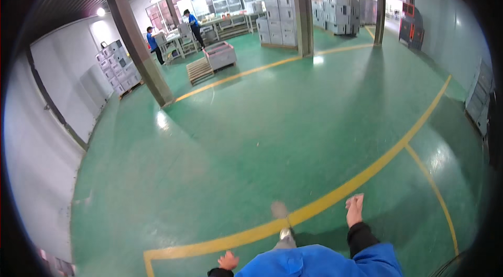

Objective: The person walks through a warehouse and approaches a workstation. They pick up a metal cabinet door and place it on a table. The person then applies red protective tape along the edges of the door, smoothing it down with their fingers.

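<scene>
Both of my hands hang free above the green floor (pixel 225 172), with no object in either. My left hand (pixel 228 261) is low in the view by the blue jacket (pixel 296 264), its thumb apart from loosely bent fingers. Farther forward, my right hand (pixel 355 210) is held out beside the yellow floor line (pixel 335 197), fingers loosely curled and not closed up. Dark cuffs cover both wrists. One shoe (pixel 285 233) shows below me near the line.
Dark pillars (pixel 137 41) stand ahead. Beyond them are a wooden pallet (pixel 199 70), a large grey bin (pixel 221 57) and stacked grey crates (pixel 277 20). Two people in blue (pixel 193 24) are at tables at the back left. A white wall (pixel 42 156) runs along the left.
</scene>
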Motion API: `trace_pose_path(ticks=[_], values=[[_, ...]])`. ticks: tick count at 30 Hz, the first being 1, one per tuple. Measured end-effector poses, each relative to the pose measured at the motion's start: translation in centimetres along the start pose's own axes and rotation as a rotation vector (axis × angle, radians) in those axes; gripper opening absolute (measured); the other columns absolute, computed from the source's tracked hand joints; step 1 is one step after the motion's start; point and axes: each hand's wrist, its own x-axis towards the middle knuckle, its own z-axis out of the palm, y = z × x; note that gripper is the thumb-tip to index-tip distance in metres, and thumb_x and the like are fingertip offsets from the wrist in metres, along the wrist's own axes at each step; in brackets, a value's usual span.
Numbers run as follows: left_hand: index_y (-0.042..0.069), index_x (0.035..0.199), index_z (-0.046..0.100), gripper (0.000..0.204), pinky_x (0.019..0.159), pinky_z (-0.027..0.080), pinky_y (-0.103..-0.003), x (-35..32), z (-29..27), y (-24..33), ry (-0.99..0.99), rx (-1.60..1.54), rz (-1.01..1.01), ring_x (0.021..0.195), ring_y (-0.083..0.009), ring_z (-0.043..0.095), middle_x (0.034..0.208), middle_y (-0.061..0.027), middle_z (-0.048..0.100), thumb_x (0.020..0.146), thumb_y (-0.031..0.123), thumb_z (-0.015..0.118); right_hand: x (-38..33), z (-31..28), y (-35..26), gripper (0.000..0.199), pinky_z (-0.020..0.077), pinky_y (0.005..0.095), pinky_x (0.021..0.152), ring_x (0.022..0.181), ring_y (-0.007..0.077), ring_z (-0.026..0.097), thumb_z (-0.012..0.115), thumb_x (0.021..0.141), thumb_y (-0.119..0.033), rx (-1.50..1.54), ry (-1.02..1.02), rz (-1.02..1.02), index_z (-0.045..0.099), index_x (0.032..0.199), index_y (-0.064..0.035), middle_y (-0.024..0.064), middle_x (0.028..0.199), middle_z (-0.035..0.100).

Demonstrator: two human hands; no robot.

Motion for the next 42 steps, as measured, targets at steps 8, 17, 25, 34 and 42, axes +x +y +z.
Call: trace_pose_path(ticks=[8, 17, 25, 34, 42], values=[[0.005, 0.123, 0.045, 0.051, 0.097, 0.033, -0.057, 18.3, -20.7, 34.5, 0.155, 0.302, 0.734, 0.118, -0.0421, 0.045, 0.124, -0.0199, 0.052, 0.084, 0.035, 0.053, 4.9, -0.2, 11.6, 0.017, 0.0425, 0.0376, 0.06, 0.061, 0.0249, 0.049, 0.042, 0.086, -0.02, -0.114, 0.067, 0.305, 0.037, 0.091, -0.0048, 0.012, 0.071, 0.044], [0.001, 0.109, 0.044, 0.038, 0.082, 0.031, -0.043, 21.6, -53.2, 81.3, 0.415, 0.321, 1.622, 0.099, -0.0316, 0.043, 0.108, -0.0146, 0.047, 0.081, 0.021, 0.058, 34.3, 10.9, 13.6, 0.019, 0.0398, 0.041, 0.079, 0.085, 0.0269, 0.049, 0.042, 0.085, -0.015, -0.279, 0.315, 0.239, 0.041, 0.096, 0.0004, 0.0166, 0.092, 0.049], [-0.001, 0.099, 0.049, 0.03, 0.073, 0.038, -0.044, 29.4, -61.7, 97.8, 0.66, 0.159, 1.929, 0.085, -0.0348, 0.048, 0.094, -0.016, 0.052, 0.079, 0.021, 0.055, 68.7, 35.1, -0.4, 0.018, 0.0403, 0.0282, 0.069, 0.072, 0.0143, 0.047, 0.042, 0.092, -0.023, -0.131, -0.215, 0.025, 0.047, 0.087, -0.0065, 0.005, 0.088, 0.044], [-0.001, 0.099, 0.049, 0.029, 0.079, 0.037, -0.044, 44.6, -75.2, 112.9, 0.348, -0.022, 2.14, 0.091, -0.0346, 0.047, 0.099, -0.0162, 0.052, 0.079, 0.019, 0.054, 95.7, 55.1, -2.1, 0.014, 0.0396, 0.0277, 0.07, 0.072, 0.0141, 0.046, 0.042, 0.091, -0.02, -0.152, -0.324, 0.047, 0.045, 0.088, -0.0068, 0.0047, 0.087, 0.044], [0.0, 0.099, 0.049, 0.027, 0.084, 0.035, -0.043, 61.2, -87.1, 127.2, 0.317, -0.014, 2.177, 0.097, -0.0344, 0.047, 0.103, -0.0163, 0.051, 0.078, 0.017, 0.054, 114.6, 62.9, 2.8, 0.01, 0.0389, 0.0273, 0.071, 0.073, 0.0139, 0.045, 0.042, 0.091, -0.016, -0.193, -0.133, 0.194, 0.043, 0.09, -0.007, 0.0045, 0.086, 0.045]])
